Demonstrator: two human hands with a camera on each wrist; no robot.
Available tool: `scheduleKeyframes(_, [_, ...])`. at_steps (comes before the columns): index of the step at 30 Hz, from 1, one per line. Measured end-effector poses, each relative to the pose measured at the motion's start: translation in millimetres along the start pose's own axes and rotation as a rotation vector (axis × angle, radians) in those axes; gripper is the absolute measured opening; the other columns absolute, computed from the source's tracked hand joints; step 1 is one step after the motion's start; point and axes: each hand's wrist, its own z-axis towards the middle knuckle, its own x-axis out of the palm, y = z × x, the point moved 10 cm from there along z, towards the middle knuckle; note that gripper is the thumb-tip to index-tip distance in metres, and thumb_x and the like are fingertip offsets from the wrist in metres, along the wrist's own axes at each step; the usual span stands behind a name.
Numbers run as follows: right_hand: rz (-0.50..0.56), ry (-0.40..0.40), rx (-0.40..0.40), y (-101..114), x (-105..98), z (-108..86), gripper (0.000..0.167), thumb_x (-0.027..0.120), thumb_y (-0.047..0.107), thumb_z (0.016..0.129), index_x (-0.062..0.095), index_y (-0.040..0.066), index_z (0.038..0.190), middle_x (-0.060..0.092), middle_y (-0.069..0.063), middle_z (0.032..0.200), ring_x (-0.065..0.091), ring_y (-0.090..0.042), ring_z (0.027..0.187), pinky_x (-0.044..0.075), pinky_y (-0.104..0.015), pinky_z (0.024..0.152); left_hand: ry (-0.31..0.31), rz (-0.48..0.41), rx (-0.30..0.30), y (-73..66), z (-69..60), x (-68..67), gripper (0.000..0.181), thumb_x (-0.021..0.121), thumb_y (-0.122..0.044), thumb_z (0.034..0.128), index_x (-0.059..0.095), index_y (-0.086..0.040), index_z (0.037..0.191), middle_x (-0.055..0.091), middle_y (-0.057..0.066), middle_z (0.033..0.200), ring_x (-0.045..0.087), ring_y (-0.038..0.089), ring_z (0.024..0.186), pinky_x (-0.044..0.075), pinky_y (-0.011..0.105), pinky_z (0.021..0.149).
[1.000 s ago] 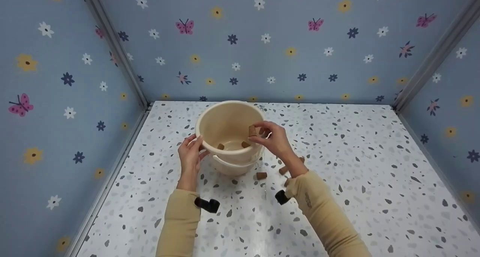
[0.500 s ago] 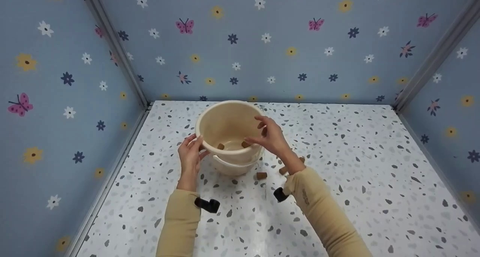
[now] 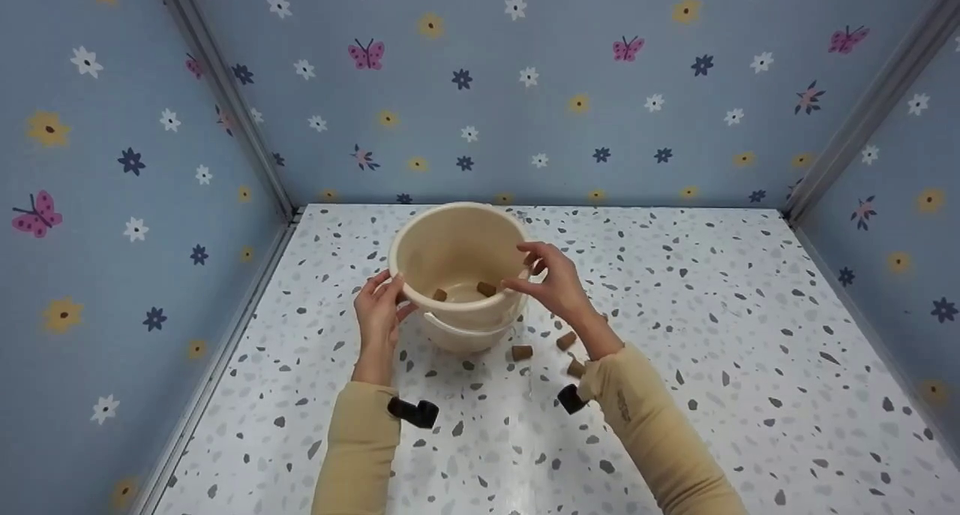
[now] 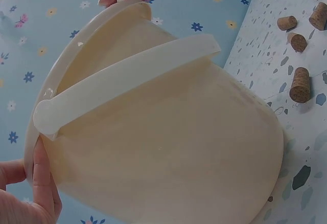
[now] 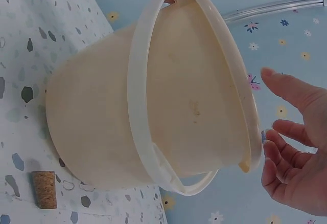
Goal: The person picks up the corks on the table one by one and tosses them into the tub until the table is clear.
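Observation:
A cream bucket (image 3: 461, 248) stands on the table, its white handle (image 5: 138, 91) hanging down on the near side. My left hand (image 3: 377, 312) holds the bucket's left rim, thumb and fingers on either side of it. At the right rim, my right hand (image 3: 556, 278) is spread with nothing between thumb and fingers. In the right wrist view this hand's thumb and fingertips stand apart beside the rim. Inside the bucket lie a cork (image 3: 439, 295) and another cork (image 3: 486, 289); part of the floor is hidden by the near wall.
Several loose corks lie right of the bucket, among them one cork (image 3: 522, 353) close to its base and another cork (image 4: 300, 85). The speckled table (image 3: 712, 335) meets flowered blue walls (image 3: 495, 94) at the back and sides.
A cork pinched in my right hand a second ago was let go over the bucket. The right hand has since drawn slightly rightward to the rim. My left hand has stayed put.

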Motion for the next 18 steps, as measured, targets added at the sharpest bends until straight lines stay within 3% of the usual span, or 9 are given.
scheduleKeyframes(2, [-0.01, -0.012, 0.0, -3, -3, -2.7, 0.055, 0.075, 0.023, 0.071, 0.053, 0.003, 0.117, 0.055, -0.013, 0.095, 0.05, -0.022, 0.081, 0.045, -0.037, 0.07, -0.004, 0.012, -0.028, -19.0, -24.2, 8.2, 0.036, 0.058, -0.01, 0.0858, 0.047, 0.001, 0.118, 0.058, 0.015, 0.099, 0.06, 0.017, 0.07, 0.054, 0.032, 0.062])
scheduleKeyframes(4, [-0.019, -0.021, 0.005, -6, -6, -5.9, 0.054, 0.075, 0.024, 0.071, 0.054, 0.003, 0.116, 0.054, -0.012, 0.095, 0.05, -0.021, 0.082, 0.046, -0.036, 0.068, -0.004, 0.027, -0.047, -28.3, -36.5, 12.1, 0.036, 0.056, -0.009, 0.0872, 0.046, 0.001, 0.12, 0.057, 0.011, 0.096, 0.059, 0.013, 0.067, 0.054, 0.03, 0.063])
scheduleKeyframes(6, [-0.027, -0.032, 0.009, -9, -10, -9.4, 0.053, 0.075, 0.025, 0.071, 0.054, 0.004, 0.115, 0.054, -0.011, 0.095, 0.05, -0.021, 0.082, 0.046, -0.035, 0.066, 0.0, 0.035, -0.07, -32.9, -43.7, 14.6, 0.037, 0.055, -0.008, 0.0877, 0.045, 0.001, 0.122, 0.056, 0.007, 0.093, 0.059, 0.011, 0.066, 0.054, 0.03, 0.064])
scheduleKeyframes(9, [-0.029, -0.053, 0.002, -13, -17, -14.7, 0.051, 0.075, 0.025, 0.071, 0.056, 0.004, 0.114, 0.055, -0.012, 0.095, 0.051, -0.022, 0.081, 0.046, -0.035, 0.065, -0.016, 0.042, -0.072, -32.7, -44.1, 14.0, 0.035, 0.055, -0.009, 0.0877, 0.046, 0.001, 0.12, 0.056, 0.011, 0.098, 0.06, 0.013, 0.069, 0.054, 0.031, 0.066])
scheduleKeyframes(13, [-0.038, -0.082, -0.005, -20, -28, -21.1, 0.048, 0.074, 0.025, 0.072, 0.057, 0.005, 0.112, 0.055, -0.012, 0.093, 0.051, -0.022, 0.08, 0.045, -0.036, 0.063, -0.017, 0.019, -0.052, -25.2, -34.2, 11.3, 0.033, 0.058, -0.01, 0.0864, 0.049, 0.0, 0.117, 0.056, 0.018, 0.107, 0.062, 0.022, 0.079, 0.054, 0.032, 0.066])
scheduleKeyframes(16, [-0.057, -0.097, -0.009, -25, -35, -26.0, 0.045, 0.074, 0.025, 0.073, 0.058, 0.006, 0.111, 0.055, -0.01, 0.092, 0.051, -0.025, 0.081, 0.045, -0.036, 0.063, -0.002, -0.02, -0.02, 5.2, 5.6, -2.5, 0.034, 0.063, -0.016, 0.0831, 0.053, -0.004, 0.113, 0.059, 0.015, 0.103, 0.062, 0.024, 0.08, 0.054, 0.032, 0.062])
scheduleKeyframes(18, [-0.07, -0.107, -0.011, -29, -40, -29.3, 0.043, 0.073, 0.024, 0.073, 0.059, 0.007, 0.11, 0.055, -0.01, 0.091, 0.052, -0.027, 0.081, 0.045, -0.036, 0.062, 0.012, -0.025, -0.032, 22.1, 27.4, -9.4, 0.034, 0.063, -0.017, 0.0831, 0.054, -0.006, 0.114, 0.06, 0.013, 0.102, 0.062, 0.024, 0.082, 0.054, 0.034, 0.063])
